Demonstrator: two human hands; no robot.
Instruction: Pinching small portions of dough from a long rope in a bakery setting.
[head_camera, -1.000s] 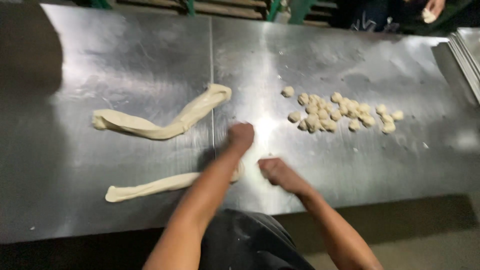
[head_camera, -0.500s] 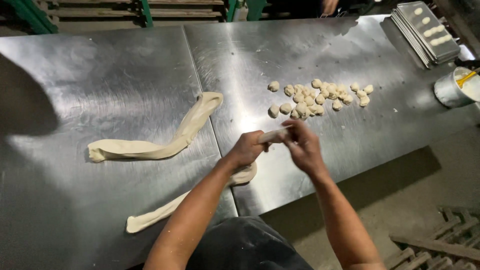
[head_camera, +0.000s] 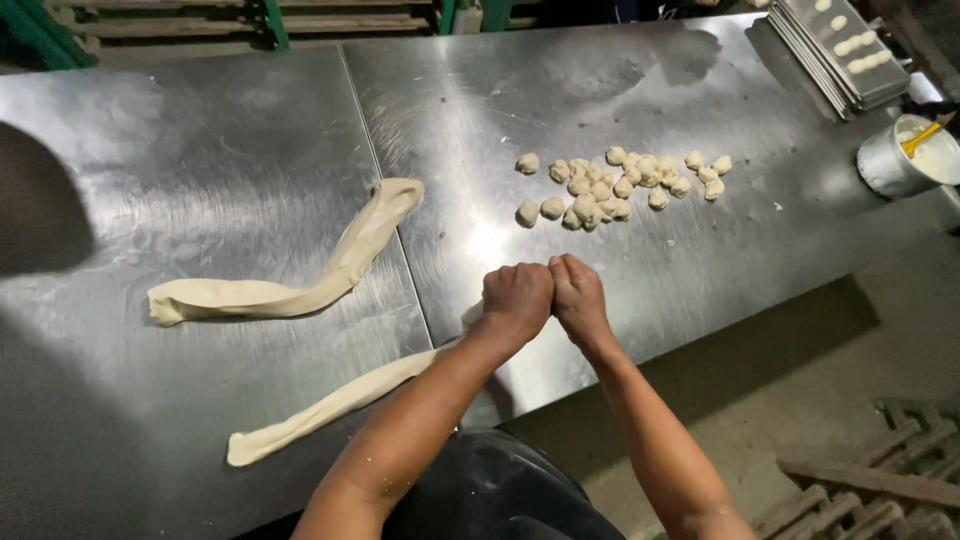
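Head view, steeply down, table (head_camera: 620, 90) near

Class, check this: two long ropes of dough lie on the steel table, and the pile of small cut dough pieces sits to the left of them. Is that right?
Not quite. The head view shows the pile of small dough pieces to the right of the two dough ropes, not the left. The rest holds: both ropes lie on the steel table.
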